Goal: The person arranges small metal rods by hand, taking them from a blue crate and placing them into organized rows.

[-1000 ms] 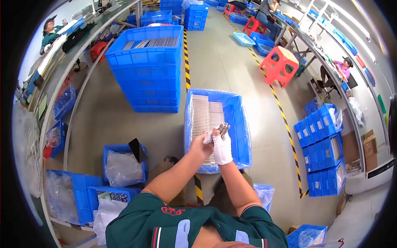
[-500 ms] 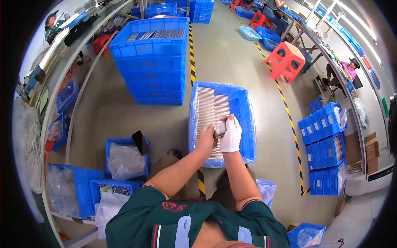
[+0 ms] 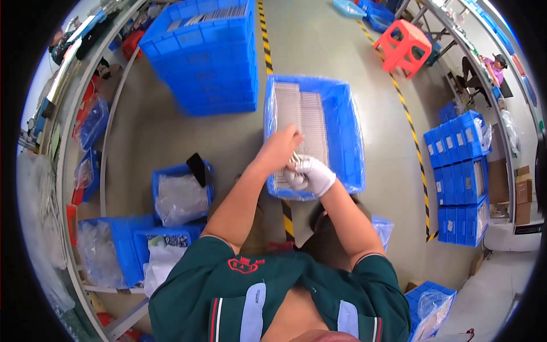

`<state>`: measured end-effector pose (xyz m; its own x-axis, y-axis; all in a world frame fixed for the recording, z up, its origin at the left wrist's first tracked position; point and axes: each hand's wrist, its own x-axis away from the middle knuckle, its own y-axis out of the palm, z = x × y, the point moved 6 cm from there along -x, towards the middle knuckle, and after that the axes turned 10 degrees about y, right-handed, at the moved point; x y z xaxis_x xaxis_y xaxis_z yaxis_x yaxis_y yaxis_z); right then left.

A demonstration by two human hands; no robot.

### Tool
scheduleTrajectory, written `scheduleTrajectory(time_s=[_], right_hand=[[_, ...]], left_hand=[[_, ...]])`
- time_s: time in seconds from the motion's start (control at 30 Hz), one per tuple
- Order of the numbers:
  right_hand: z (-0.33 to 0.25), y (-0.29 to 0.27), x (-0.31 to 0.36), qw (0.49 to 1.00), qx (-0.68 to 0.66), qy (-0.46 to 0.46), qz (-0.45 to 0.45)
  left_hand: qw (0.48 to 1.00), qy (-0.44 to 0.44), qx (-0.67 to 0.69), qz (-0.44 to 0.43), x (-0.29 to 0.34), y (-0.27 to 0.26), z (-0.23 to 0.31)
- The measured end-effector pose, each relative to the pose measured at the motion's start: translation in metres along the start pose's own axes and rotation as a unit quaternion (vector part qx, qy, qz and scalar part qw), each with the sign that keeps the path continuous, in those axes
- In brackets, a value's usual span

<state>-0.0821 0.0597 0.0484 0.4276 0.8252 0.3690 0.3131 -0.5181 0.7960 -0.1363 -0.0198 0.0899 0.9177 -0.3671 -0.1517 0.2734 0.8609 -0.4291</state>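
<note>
My bare left hand (image 3: 281, 149) is over the near left part of a blue bin (image 3: 352, 137), its fingers bent and closed; what they hold, if anything, is hidden. Just below and to the right, my right hand (image 3: 313, 175) wears a white glove that leaves some fingertips bare. Its fingers curl round a few thin, shiny metal pieces (image 3: 294, 158), whose ends stick up towards my left hand. Under both hands, the plastic-lined bin holds two long rows of thin, silvery-grey parts (image 3: 313, 122), packed side by side. The bin's right side shows only liner.
A tall stack of blue crates (image 3: 205, 74) stands at the far left. Left of my knees, a dark phone-like slab (image 3: 197, 169) lies on a small blue bin (image 3: 161, 181). A red stool (image 3: 403, 45) and stacked blue bins (image 3: 460, 176) are on the right. Striped tape (image 3: 289, 219) marks the floor.
My view has shifted, so the bin sits higher in the picture. My left hand has moved up and away from the gloved right hand, which has turned, and shiny thin pieces now show between them.
</note>
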Motion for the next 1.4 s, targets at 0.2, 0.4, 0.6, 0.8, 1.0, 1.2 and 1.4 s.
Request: scheduleTrajectory(time_s=[0.2,0.4,0.6,0.8,1.0,1.2,1.4], right_hand=[[-0.015,-0.004,0.012,0.962,0.119,-0.077,0.234],[-0.039,-0.001,0.041,0.916,0.174,-0.166,0.322],[-0.050,-0.009,0.048,0.836,0.251,-0.253,0.417],[-0.057,-0.001,0.051,0.691,0.420,-0.341,0.480],[-0.058,0.007,0.052,0.656,0.465,-0.315,0.504],[-0.059,0.018,0.056,0.634,0.464,-0.365,0.500],[-0.062,0.011,0.050,0.655,0.483,-0.332,0.476]], left_hand=[[0.977,0.006,0.039,0.212,0.007,-0.027,-0.019],[0.910,-0.076,0.387,0.129,0.014,-0.004,-0.018],[0.868,-0.087,0.481,0.087,0.017,0.005,-0.016],[0.826,-0.107,0.548,0.075,0.017,0.011,-0.012],[0.854,-0.075,0.511,0.065,0.016,0.005,-0.020],[0.850,-0.119,0.507,0.080,0.023,0.007,-0.015],[0.887,-0.069,0.429,0.158,0.019,-0.015,-0.024]])
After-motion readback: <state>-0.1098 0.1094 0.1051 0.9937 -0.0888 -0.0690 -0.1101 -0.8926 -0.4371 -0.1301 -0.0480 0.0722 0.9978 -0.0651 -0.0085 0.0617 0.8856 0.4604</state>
